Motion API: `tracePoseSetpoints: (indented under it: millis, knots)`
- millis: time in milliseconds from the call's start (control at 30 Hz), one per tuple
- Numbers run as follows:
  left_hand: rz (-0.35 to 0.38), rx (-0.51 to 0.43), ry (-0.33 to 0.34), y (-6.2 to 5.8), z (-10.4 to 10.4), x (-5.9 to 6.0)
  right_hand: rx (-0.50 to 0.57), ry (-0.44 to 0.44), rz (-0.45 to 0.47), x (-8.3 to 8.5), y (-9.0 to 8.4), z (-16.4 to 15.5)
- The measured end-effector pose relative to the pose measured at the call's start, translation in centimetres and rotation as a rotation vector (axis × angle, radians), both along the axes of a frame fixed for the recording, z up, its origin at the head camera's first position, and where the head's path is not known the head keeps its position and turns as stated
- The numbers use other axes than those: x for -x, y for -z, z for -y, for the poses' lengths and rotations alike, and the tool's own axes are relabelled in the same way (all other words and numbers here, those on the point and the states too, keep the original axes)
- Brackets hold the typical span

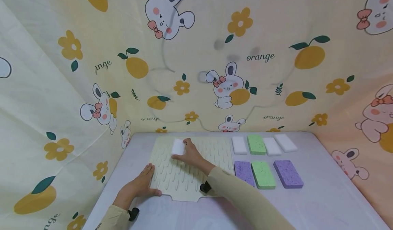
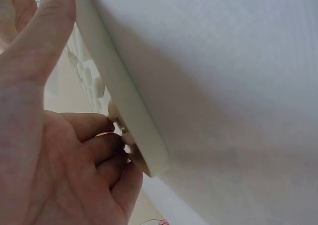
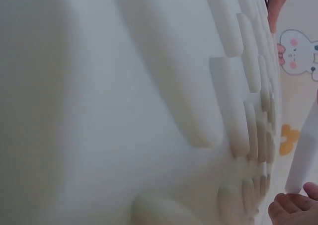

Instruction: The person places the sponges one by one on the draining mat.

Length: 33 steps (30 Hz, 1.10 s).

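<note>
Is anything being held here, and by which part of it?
The right hand holds a white block by its near edge and toward its far right corner. The left hand just touches the ridged mat.

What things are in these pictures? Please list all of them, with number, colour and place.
Held white block: 1, white, in the right hand above the board
Ridged board: 1, cream, on the table
Loose white blocks: 3, white, far row right of the board
Green sponges: 2, green, one in each row
Purple sponges: 2, purple, near row
Table: 1, pale, under everything
Printed cloth: cream with rabbits, fruit and flowers, around the table
Small devices: 2, black, one at each wrist
Sleeves: 2, beige, on the forearms
Left hand: 1, bare, at the board's near left corner
Right hand: 1, bare, over the board
</note>
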<state>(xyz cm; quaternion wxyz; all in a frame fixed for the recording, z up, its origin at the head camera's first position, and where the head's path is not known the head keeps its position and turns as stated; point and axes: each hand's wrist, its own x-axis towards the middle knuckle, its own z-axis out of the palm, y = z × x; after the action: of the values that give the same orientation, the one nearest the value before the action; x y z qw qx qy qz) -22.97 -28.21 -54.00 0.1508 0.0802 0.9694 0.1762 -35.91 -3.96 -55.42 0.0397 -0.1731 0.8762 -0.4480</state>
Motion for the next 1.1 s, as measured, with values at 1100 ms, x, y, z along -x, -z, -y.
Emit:
tracePoseSetpoints:
  millis: [1100]
  knots:
    - [0.019, 0.005, -0.003, -0.1, 0.1, 0.2, 0.03, 0.039, 0.077, 2.0, -0.1, 3.0]
